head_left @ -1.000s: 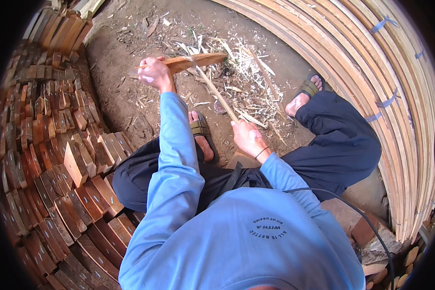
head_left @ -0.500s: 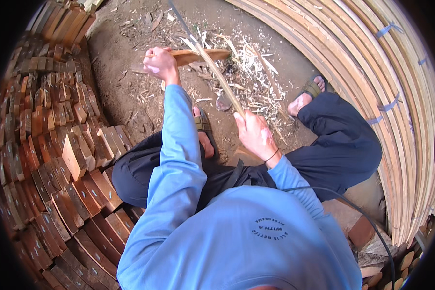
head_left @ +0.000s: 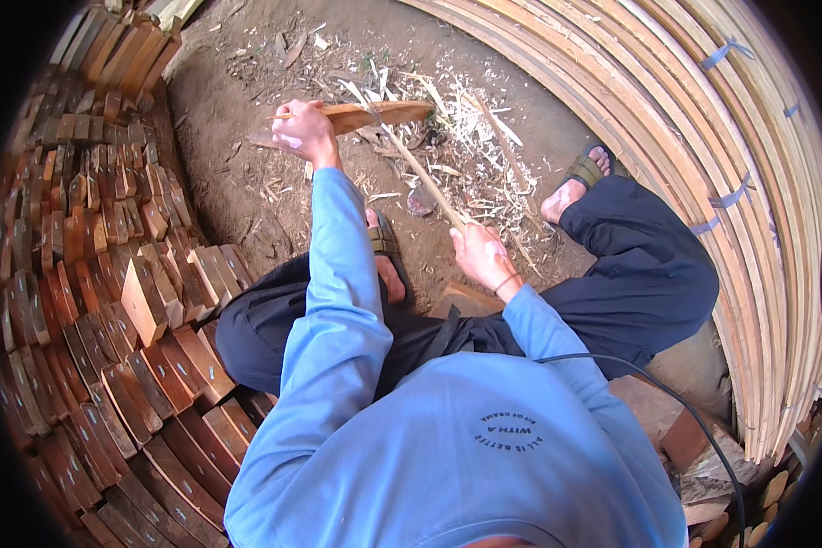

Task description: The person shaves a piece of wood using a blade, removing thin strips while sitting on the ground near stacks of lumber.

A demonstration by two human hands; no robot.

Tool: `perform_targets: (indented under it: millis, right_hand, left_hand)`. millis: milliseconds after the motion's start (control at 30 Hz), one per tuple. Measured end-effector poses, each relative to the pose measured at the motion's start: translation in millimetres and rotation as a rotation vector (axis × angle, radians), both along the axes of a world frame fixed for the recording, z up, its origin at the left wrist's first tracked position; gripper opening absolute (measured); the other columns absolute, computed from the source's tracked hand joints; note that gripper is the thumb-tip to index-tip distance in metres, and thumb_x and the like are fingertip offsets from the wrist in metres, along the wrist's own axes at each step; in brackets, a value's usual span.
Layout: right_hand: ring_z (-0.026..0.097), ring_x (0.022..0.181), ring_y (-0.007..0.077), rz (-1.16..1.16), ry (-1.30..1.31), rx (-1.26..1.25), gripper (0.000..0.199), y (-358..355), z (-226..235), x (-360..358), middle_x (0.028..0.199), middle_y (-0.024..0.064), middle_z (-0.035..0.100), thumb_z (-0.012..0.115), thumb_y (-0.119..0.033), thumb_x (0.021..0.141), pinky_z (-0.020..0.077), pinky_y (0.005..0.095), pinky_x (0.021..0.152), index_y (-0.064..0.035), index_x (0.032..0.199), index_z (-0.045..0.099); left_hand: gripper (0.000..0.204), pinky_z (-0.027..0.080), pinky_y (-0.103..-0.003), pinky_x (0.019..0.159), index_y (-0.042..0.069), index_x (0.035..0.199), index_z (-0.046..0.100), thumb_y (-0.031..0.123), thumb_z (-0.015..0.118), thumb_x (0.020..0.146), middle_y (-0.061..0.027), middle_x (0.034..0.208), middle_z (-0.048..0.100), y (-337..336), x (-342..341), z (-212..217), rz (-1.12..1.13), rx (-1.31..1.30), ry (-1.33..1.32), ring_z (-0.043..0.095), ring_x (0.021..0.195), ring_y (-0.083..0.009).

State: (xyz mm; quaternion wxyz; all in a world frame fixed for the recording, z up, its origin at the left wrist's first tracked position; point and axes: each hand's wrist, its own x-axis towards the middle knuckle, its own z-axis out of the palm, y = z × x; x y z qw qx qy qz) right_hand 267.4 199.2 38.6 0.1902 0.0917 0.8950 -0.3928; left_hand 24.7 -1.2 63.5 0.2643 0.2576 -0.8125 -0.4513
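Note:
Out in front at the upper left, my left hand point(head_left: 306, 132) is closed around one end of a flat wooden piece point(head_left: 397, 112) with a tapered far end. My right hand point(head_left: 484, 256), nearer my lap, grips the end of a long pale wooden handle point(head_left: 425, 178) of a bladed tool. This tool slants up and left, and its upper part meets or crosses the wooden piece close to my left hand. Blur makes the blade hard to see; I cannot tell whether it touches the wood.
Pale shavings point(head_left: 475, 137) lie scattered on the dirt ground beyond my sandalled feet. Stacked wood blocks point(head_left: 146, 393) rise close along my left. Long strips of wood point(head_left: 703, 137), tied with blue bands, curve along the right. A black cable point(head_left: 694, 416) runs past my right side.
The bladed tool has swung down; its blade, raised far past the wooden piece before, is now near that piece. My left hand has dropped slightly, still holding the piece.

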Motion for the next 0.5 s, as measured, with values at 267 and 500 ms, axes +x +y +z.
perform_targets:
  millis: [267,500]
  right_hand:
    - [0.061,0.067,0.0475,0.031,0.201,-0.027,0.032,-7,9,0,0.069,0.0276,0.061,0.054,-0.022,0.095,0.0486,0.053,0.063,0.0058,0.079,0.06]
    - [0.062,0.066,0.0451,-0.044,0.216,-0.069,0.034,9,36,-12,0.066,0.0276,0.059,0.053,-0.024,0.095,0.0488,0.0506,0.061,0.0059,0.082,0.063]
  left_hand:
    - [0.034,0.051,-0.041,0.071,-0.001,0.065,0.071,0.016,0.045,0.08,-0.0132,0.064,0.07,8,2,5,0.013,-0.053,0.016,0.066,0.065,-0.03]
    - [0.034,0.05,-0.04,0.073,0.0,0.064,0.07,0.015,0.045,0.081,-0.0112,0.063,0.07,0,3,0,-0.028,-0.032,0.034,0.066,0.066,-0.0281]
